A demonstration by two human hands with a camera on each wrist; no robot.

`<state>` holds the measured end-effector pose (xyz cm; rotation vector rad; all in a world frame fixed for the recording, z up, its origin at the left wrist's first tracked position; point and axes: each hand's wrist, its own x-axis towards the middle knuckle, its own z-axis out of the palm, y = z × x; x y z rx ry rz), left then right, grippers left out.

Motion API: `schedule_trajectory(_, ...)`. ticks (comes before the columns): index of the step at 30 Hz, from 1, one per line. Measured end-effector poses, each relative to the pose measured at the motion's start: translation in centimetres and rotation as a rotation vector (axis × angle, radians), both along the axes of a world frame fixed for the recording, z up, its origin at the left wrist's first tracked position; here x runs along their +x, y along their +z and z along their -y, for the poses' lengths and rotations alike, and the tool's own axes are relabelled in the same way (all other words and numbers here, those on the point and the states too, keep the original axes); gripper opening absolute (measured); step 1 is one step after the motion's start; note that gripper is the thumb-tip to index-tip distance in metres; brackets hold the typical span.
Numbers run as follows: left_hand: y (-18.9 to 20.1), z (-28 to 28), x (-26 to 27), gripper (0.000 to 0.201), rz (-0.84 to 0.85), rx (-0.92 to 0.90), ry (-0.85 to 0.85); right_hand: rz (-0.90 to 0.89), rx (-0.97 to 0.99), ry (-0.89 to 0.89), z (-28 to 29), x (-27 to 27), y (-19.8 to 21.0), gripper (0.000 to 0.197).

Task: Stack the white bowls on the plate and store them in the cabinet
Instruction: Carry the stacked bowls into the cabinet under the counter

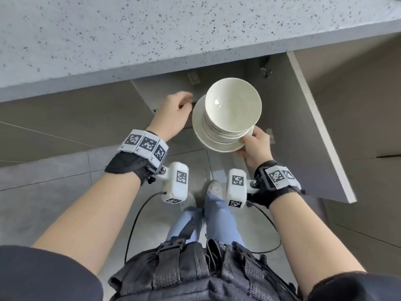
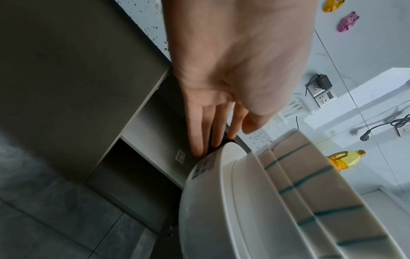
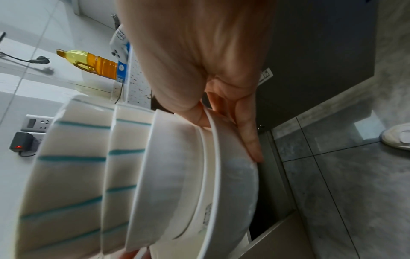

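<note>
Bowls stacked on the plate hang before the open cabinet; right hand pinches the plate's near rim, left hand relaxed, empty. Heavy, slippery, breakable: support underneath

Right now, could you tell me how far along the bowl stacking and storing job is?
Stacking looks done: the white bowls sit nested on the plate. In hand: the right hand grips the plate's rim and carries the stack in front of the open cabinet, its door swung wide. The left hand hangs open beside the stack, holding nothing. Left: setting the stack inside, and probably shutting the door.
</note>
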<state>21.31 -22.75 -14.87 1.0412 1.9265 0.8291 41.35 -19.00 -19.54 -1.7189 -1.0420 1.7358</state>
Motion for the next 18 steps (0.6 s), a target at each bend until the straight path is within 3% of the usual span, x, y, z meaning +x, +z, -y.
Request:
schedule_trajectory(8, -7.0, -2.1, -3.6, 0.043, -0.776, 0.768, 0.253, 0.020, 0.062, -0.048, -3.6, -2.4, -10.1, 0.035)
schedule_trajectory(10, -9.0, -3.4, -4.8, 0.053, -0.907, 0.772, 0.241, 0.009, 0.054, -0.056, -4.6, -3.1, -12.6, 0.031)
schedule_trajectory(14, -11.4, -5.9, -4.9, 0.059, -1.131, 0.602, 0.249, -0.037, 0.044, -0.060, -6.7, -4.7, -16.3, 0.035)
schedule_trajectory(18, -13.3, -8.0, -6.5, 0.048, -1.328, 0.722, 0.358, -0.078, 0.082, -0.043, -9.6, -6.4, -18.7, 0.038)
